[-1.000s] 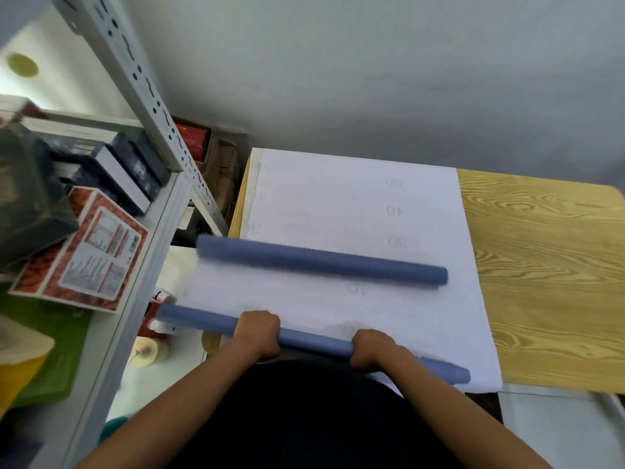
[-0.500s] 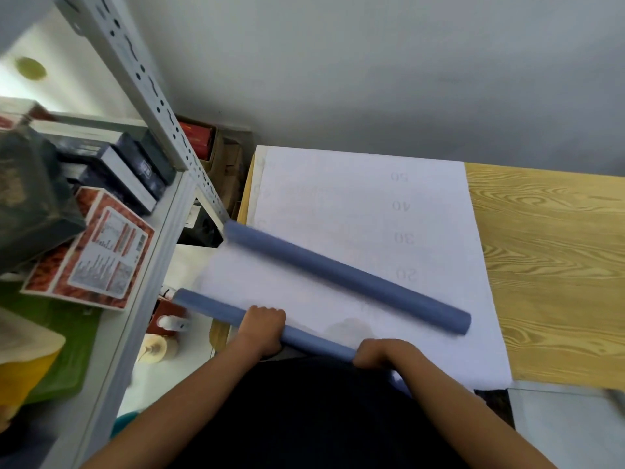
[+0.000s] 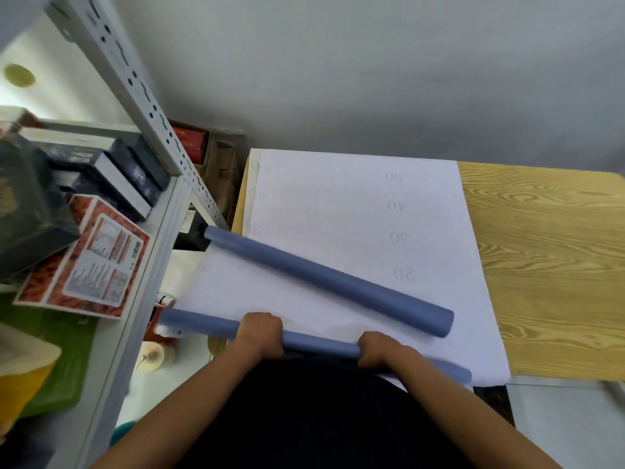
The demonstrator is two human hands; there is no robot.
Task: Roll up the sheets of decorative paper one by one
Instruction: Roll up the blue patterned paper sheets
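Both grips, left hand (image 3: 262, 334) and right hand (image 3: 378, 350), clench smooth blue paper tube (image 3: 318, 343).

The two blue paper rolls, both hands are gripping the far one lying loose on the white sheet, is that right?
Not quite. In the head view the left hand and right hand grip the near blue roll at the table edge; the far blue roll lies loose on the white sheet, untouched.

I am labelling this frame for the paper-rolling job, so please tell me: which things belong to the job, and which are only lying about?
Belong to the job:
- near blue roll, gripped by the left hand and right hand
- finished blue roll, lying free on the sheets
- flat white sheets

Lying about:
- wooden table
- metal shelf
- red printed box
- dark books
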